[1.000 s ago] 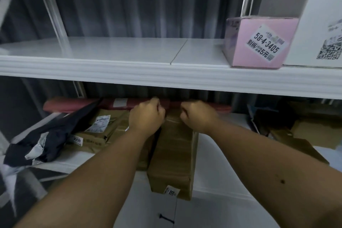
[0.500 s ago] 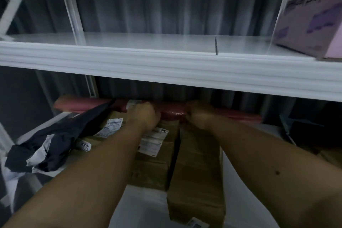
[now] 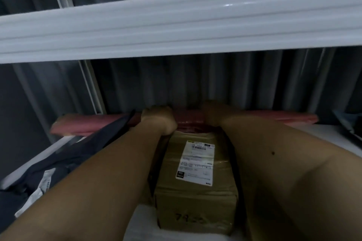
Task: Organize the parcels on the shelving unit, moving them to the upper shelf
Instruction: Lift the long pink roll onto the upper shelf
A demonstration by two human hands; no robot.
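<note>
A long pink-red rolled parcel (image 3: 90, 124) lies along the back of the lower shelf. My left hand (image 3: 158, 119) and my right hand (image 3: 213, 112) both reach under the upper shelf and close around the roll's middle, a short gap apart. Between my forearms a brown cardboard parcel (image 3: 195, 195) with a white shipping label sits on the lower shelf, just in front of the roll. The upper shelf (image 3: 176, 31) shows only as its white front edge across the top.
A dark plastic mailer bag (image 3: 64, 158) with a white label lies at the left, draped over the roll's left part. A white shelf upright (image 3: 92, 88) stands behind at the left. Grey curtain hangs behind. The lower shelf's white surface (image 3: 337, 139) shows at the right.
The view has dropped and moved in, so the upper shelf's top and the pink box are out of sight. Both hands have gone further back and closed on the roll.
</note>
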